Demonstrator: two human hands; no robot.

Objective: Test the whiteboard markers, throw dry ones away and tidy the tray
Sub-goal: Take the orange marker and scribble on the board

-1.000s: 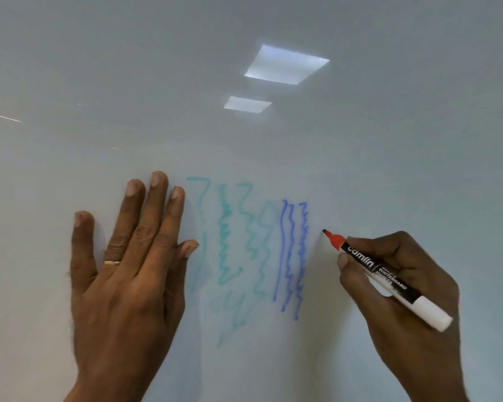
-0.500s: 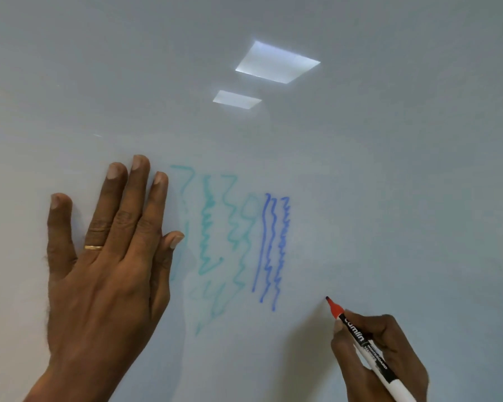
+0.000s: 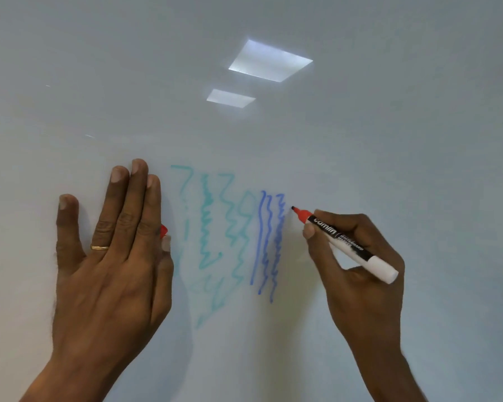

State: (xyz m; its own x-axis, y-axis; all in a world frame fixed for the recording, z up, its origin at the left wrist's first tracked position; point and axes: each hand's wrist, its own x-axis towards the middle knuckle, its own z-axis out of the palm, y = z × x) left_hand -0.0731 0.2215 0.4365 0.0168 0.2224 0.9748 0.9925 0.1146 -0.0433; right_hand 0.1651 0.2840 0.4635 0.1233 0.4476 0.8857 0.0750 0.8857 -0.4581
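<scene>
I judged the marker (image 3: 346, 245) a light, stiff plastic stick. Its smooth barrel could roll in a loose grip, so the place to take it was low on the barrel, just behind the red collar, writing-style. That was where the right hand (image 3: 360, 271) had it, pinched between thumb and fingers. Its nib sat just right of the blue squiggles (image 3: 269, 245), near their top, and pointed at the whiteboard (image 3: 389, 140). I couldn't tell whether the nib touched the surface. I saw no red line anywhere.

The marker had a white tail, a black label with white lettering, a red collar and a dark-tipped nib. The tail end stuck out past the knuckles, away from the blue squiggles.

The left hand (image 3: 108, 271) lay flat on the board, fingers straight, well left of the blue squiggles and beyond the teal squiggles (image 3: 212, 242). A red sliver (image 3: 163, 230) showed beside its thumb, probably the cap. How it was held, I couldn't make out.
</scene>
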